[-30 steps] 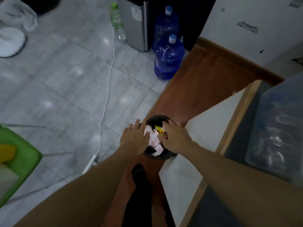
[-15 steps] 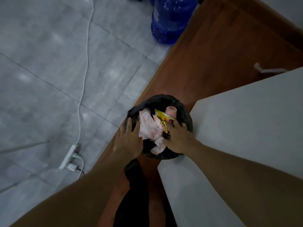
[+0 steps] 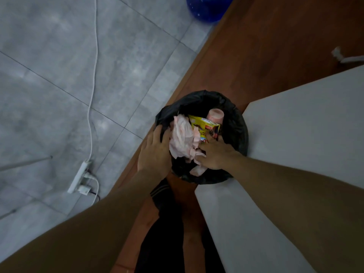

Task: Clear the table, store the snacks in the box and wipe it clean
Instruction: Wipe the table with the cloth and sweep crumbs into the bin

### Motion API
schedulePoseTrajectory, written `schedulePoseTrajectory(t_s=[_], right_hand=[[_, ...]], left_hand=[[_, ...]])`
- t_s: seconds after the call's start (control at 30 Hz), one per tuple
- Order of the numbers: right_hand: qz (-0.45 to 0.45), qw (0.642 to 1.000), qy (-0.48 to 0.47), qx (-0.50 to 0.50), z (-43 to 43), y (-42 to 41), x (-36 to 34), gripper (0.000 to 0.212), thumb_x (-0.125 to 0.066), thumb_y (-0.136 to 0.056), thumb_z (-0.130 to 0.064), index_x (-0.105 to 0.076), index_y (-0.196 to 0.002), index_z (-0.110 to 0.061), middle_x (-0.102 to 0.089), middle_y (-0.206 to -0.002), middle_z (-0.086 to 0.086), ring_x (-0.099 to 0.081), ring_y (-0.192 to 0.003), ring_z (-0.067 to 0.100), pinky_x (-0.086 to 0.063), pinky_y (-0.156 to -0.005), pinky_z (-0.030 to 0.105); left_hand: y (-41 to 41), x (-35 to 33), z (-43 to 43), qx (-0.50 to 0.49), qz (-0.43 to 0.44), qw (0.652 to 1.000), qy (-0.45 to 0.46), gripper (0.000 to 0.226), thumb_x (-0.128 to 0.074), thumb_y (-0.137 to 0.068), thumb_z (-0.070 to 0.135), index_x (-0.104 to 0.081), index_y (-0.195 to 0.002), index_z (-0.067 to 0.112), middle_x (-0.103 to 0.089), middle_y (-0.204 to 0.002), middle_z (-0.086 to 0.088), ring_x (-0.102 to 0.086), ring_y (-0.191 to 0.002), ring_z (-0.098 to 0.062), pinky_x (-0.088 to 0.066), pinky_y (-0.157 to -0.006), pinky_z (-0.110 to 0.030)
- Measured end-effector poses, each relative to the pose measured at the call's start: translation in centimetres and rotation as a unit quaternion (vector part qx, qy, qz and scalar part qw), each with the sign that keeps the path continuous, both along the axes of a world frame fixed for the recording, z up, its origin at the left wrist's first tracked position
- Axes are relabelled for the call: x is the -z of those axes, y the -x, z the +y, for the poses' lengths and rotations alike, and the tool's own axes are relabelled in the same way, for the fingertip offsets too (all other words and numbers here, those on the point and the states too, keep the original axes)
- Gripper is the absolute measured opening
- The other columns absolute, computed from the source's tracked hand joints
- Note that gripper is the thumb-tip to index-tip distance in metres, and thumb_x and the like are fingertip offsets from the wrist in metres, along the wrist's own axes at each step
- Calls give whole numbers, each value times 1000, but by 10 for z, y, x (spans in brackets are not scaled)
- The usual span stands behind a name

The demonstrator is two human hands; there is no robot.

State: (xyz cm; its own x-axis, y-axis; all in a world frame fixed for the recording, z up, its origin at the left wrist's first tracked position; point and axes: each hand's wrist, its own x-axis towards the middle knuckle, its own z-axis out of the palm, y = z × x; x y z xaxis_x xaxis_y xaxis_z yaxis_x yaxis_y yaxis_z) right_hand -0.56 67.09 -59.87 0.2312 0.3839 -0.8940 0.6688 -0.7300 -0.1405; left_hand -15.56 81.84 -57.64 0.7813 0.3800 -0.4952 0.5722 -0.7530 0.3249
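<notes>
Grey tile floor (image 3: 59, 75) upper left, pale tabletop (image 3: 305, 125) right, blue bottle (image 3: 208, 6) cut off. Flat-fingered, left grip (image 3: 154, 152) rests on bin (image 3: 238, 123), right grip (image 3: 215, 154) on tissues (image 3: 182, 136).

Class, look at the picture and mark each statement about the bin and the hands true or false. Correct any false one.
1. The bin is lined with a black bag. True.
2. The bin stands on a chair. False: it stands on the brown floor, beside the white table.
3. A yellow wrapper lies in the bin beside crumpled pink paper. True.
4. The left hand holds a sponge. False: it holds nothing and rests on the bin's rim.
5. The right hand is lifted clear of the bin. False: its fingers lie on the rubbish inside.
</notes>
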Motion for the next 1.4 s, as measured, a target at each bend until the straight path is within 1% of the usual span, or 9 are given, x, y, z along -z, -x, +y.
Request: schedulePoseTrajectory(t_s=[0.13, 0.4, 0.5, 0.6, 0.73, 0.9, 1.1, 1.23, 1.4], right_hand=[[-133, 983, -129, -11, -12, -2, -17, 36, -46, -98, -46, -64, -125, -29, -44, -147, -1, -40, -127, 30, -45, -92, 45], [-242, 924, -297, 4, -46, -16, -29, 20, -57, -97, -27, -73, -107, -20, -65, -129, -6, -52, -110, 25, -39, -87, 41], [-286, 913, -286, 43, -49, -17, -30, 20, -59, -93, -20, -61, -113, -17, -57, -125, 6, -51, -108, 30, -42, -86, 42], [-304, 911, -212, 183, -45, -17, -27, 46, -65, -88, -16, -48, -131, -15, -39, -140, 18, -42, -123, 38, -42, -99, 48], [-191, 926, -139, 293, -42, -18, -20, 66, -61, -91, -10, -32, -149, -20, -18, -155, 18, -43, -128, 44, -41, -108, 46], [-181, 929, -119, 300, -43, -19, -16, 74, -62, -86, -3, -30, -152, -14, -21, -151, 16, -44, -124, 44, -38, -109, 46], [-202, 936, -142, 251, -33, -14, -32, 87, -67, -82, -2, -22, -155, -15, -20, -149, 15, -34, -124, 40, -41, -101, 45], [-213, 935, -165, 229, -19, -7, -67, 92, -67, -81, 0, -17, -157, -15, -13, -154, 13, -30, -125, 37, -41, -101, 44], [-215, 939, -196, 181, 1, -5, -139, 102, -70, -78, 2, -10, -158, -12, -2, -162, 8, -29, -127, 35, -41, -105, 40]], left_hand=[[-6, -5, 2, -9, 0, 1000, -9, 77, -64, -77, 15, -32, -147, 13, -27, -149, -16, -29, -134, -35, -37, -108, -46], [-5, -11, -2, -26, -6, 1000, 0, 79, -62, -77, 1, -29, -148, 13, -24, -146, -18, -38, -123, -38, -43, -102, -44], [-5, -12, -6, -38, -10, 999, 23, 72, -62, -80, 4, -32, -145, 10, -27, -143, -18, -38, -125, -40, -41, -104, -47], [-7, -12, -10, -88, -8, 995, 46, 77, -62, -79, -1, -29, -147, 10, -24, -144, -21, -39, -125, -43, -42, -104, -49], [-8, -6, -15, -117, 10, 990, 77, 84, -59, -80, -5, -21, -152, 15, -18, -150, -22, -44, -120, -45, -46, -97, -49], [-10, 5, -14, -127, 2, 987, 103, 83, -67, -82, 4, -22, -152, 7, -21, -148, -23, -51, -112, -44, -46, -97, -48], [-1, -8, -7, -130, -3, 988, 82, 95, -73, -77, 8, -15, -153, 5, -19, -145, -22, -38, -122, -43, -37, -104, -46], [3, -45, 5, -143, -28, 988, 49, 107, -78, -77, 16, -5, -155, 4, -5, -155, -21, -24, -133, -40, -33, -110, -44], [10, -121, 24, -131, -63, 989, -9, 94, -70, -81, 10, -11, -152, -6, -3, -159, -25, -23, -137, -42, -28, -110, -40]])
